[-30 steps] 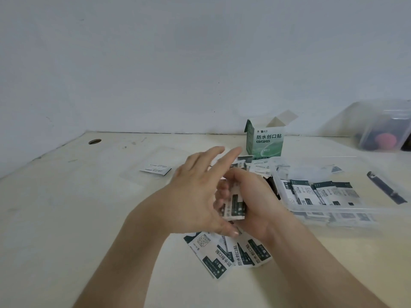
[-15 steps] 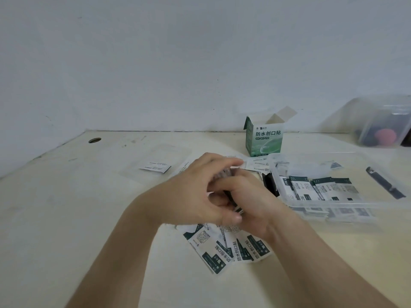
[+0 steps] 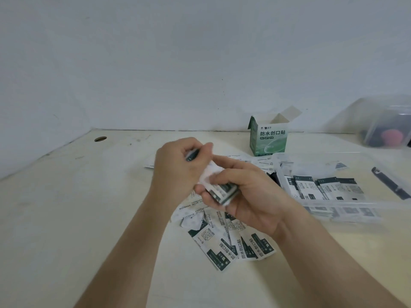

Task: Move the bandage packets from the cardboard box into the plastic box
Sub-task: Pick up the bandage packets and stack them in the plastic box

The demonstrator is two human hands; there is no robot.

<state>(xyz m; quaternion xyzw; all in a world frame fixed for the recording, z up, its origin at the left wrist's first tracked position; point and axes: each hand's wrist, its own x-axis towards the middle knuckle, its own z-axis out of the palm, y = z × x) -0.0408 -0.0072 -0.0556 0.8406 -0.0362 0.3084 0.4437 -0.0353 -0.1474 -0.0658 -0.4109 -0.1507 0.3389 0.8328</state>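
Left hand [image 3: 175, 172] lifted off stack [image 3: 222, 192], now pinching one packet [image 3: 191, 155].

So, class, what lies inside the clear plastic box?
Several bandage packets lie flat inside the plastic box. Any packets beneath them are covered.

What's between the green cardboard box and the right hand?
Head view: loose bandage packets lie on the table between the cardboard box and the right hand.

- 2 hands: left hand [image 3: 175, 174], right hand [image 3: 253, 198]
- 1 cardboard box [image 3: 270, 140]
- 2 clear tubs: plastic box [image 3: 347, 205], far tub [image 3: 378, 116]
- 1 dark pen-like item [image 3: 391, 186]
- bandage packets [image 3: 213, 243]: over ten, overlapping, exact count unclear
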